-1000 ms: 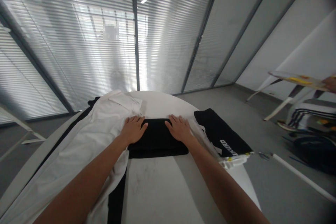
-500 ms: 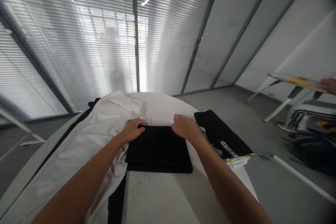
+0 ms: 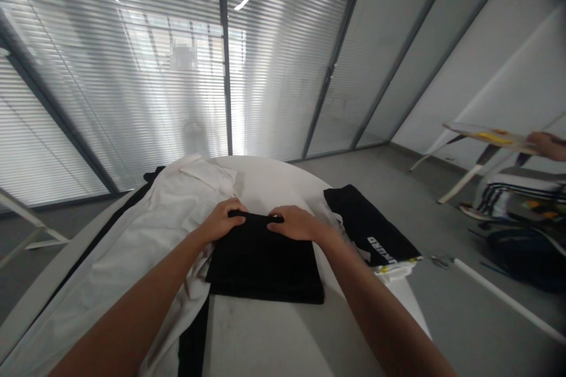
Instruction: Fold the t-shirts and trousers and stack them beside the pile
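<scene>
A folded black garment (image 3: pixel 264 262) lies in the middle of a round white table (image 3: pixel 265 336). My left hand (image 3: pixel 222 220) grips its far left edge with curled fingers. My right hand (image 3: pixel 295 223) pinches the far edge just to the right of it, with the fingers closed on the cloth. The two hands are close together at the garment's far side.
A large white garment (image 3: pixel 132 247) covers the table's left side over a black one (image 3: pixel 191 341). Another black garment with white lettering (image 3: pixel 370 230) lies at the right edge. Another person's hand (image 3: pixel 546 144) is at a second table (image 3: pixel 481 132) far right. Bags sit on the floor there.
My hands went from lying flat on the black garment to gripping its far edge. The garment has slid toward me, and my right hand has moved left toward my left.
</scene>
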The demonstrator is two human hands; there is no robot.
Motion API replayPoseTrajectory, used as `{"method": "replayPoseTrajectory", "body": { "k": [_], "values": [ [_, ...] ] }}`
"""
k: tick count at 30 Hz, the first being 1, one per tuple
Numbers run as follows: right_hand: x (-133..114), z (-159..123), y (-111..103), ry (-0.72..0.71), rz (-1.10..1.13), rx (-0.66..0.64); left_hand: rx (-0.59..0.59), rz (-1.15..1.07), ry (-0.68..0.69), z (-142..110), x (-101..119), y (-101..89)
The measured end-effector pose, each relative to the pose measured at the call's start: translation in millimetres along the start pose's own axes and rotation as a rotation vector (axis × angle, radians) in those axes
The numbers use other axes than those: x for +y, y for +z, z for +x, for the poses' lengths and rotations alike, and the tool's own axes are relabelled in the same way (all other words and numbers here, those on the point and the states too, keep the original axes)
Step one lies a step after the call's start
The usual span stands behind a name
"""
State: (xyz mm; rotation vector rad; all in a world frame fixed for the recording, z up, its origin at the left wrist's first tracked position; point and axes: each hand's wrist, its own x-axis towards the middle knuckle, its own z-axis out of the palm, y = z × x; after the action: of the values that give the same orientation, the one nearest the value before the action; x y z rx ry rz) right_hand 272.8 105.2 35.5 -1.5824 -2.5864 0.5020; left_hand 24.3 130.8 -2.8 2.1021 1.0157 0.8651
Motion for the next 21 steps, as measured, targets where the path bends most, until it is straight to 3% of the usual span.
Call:
{"method": "replayPoseTrajectory", "body": {
  "k": [3,7,9,12,16,21],
  "values": [
    [0.6,-4.2,-9.2,-0.086,0.016,-0.117,0.031,0.081,-0.031,0.7,-4.7,-0.8],
    [-7.5,-13.0,-14.3,-0.152,0.024,-0.138,0.239,0.574,-0.17,0.6,-23.0,-3.1],
    [-16.1,-23.3,-18.2,-0.122,0.0,-0.122,0.219,0.727,-0.256,0.1,-31.6,-3.9],
    [-31.3,-47.7,-29.0,-0.07,-0.049,-0.053,0.157,0.786,-0.323,-1.1,-36.2,-4.4],
    [-44.4,-86.8,-56.4,-0.087,0.051,0.061,0.154,0.795,-0.289,-4.0,-32.1,-4.4],
    [-26.9,-124.2,-108.1,0.001,0.292,0.238,0.193,0.805,-0.288,-6.6,-34.6,-2.6]
  ]
}}
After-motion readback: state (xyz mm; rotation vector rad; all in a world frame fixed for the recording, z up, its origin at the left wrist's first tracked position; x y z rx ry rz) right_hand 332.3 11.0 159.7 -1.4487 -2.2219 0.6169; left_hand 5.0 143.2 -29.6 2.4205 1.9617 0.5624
